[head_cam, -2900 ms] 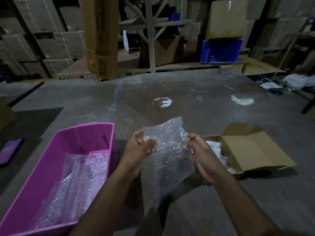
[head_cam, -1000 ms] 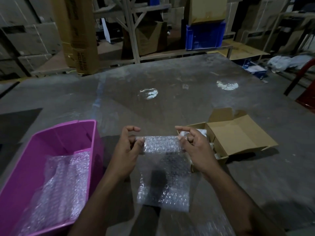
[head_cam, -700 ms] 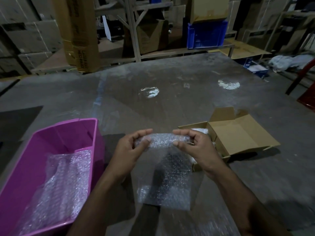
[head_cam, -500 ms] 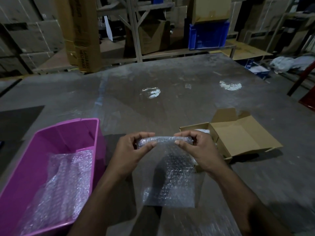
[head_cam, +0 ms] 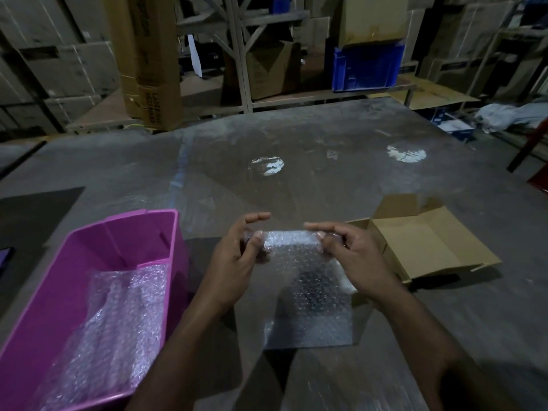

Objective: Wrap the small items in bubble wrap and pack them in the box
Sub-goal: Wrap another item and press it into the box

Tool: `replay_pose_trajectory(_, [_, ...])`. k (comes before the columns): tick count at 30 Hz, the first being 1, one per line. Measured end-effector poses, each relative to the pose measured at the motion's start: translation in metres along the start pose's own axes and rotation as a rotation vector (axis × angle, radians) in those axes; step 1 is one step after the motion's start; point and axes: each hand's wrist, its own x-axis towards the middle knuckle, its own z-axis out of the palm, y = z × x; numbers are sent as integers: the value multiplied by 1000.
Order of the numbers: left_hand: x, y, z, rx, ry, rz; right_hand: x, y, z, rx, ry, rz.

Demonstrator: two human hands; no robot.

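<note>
Warehouse shelving behind | grey table [head_cam: 296, 137] | both hands pinch bubble wrap [head_cam: 308, 289] roll ends

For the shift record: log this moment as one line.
left hand: pinches roll | right hand: pinches roll | bubble wrap: partly rolled | box: open

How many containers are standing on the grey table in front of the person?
2. A pink plastic bin at the left holds bubble wrap; an open cardboard box sits at the right, partly behind the right hand. Others outside the view cannot be excluded.
</note>
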Motion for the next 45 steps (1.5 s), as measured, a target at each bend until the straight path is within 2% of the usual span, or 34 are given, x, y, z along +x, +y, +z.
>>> replay_pose_trajectory(6, [1, 7, 0, -96, -78, -54, 1, -1, -7, 82, -61, 52])
replay_pose_trajectory(10, [1, 5, 0, 7, -57, -34, 3, 1, -7, -137, 36, -59])
replay_pose_trajectory(13, [2, 2, 1, 64, -7, 14, 1, -1, -9, -176, 44, -96])
replay_pose_trajectory(17, [0, 2, 4, -8, -47, -17, -4, -3, -13, -88, -7, -33])
replay_pose_trajectory(21, [-2, 7, 15, -76, -2, -18, -9, -6, -16, -36, -11, -59])
replay_pose_trajectory(25, [-4, 16, 21, -115, -41, -37, -14, -5, -25, 34, -84, 19])
replay_pose_trajectory(28, [-6, 17, 23, -197, -108, -91, -13, 0, -28, -13, -21, -1])
replay_pose_trajectory(30, [-6, 16, 25, -155, -127, -96, -12, 5, -30, -67, 27, -34])
replay_pose_trajectory(33, [-4, 13, 27, -39, -58, -52, -12, 6, -35, -127, 44, -59])
replay_pose_trajectory(36, [-1, 12, 30, 44, -2, 5, -13, 2, -40, -106, -14, -48])
replay_pose_trajectory(39, [1, 16, 37, -63, -4, -14, -12, -2, -44, 26, -38, -20])
replay_pose_trajectory(43, [3, 22, 47, -35, 39, 27, -9, -5, -55, -43, -64, -62])
replay_pose_trajectory(45, [4, 27, 51, -58, 26, 24, -8, -7, -60, 1, -100, -36])
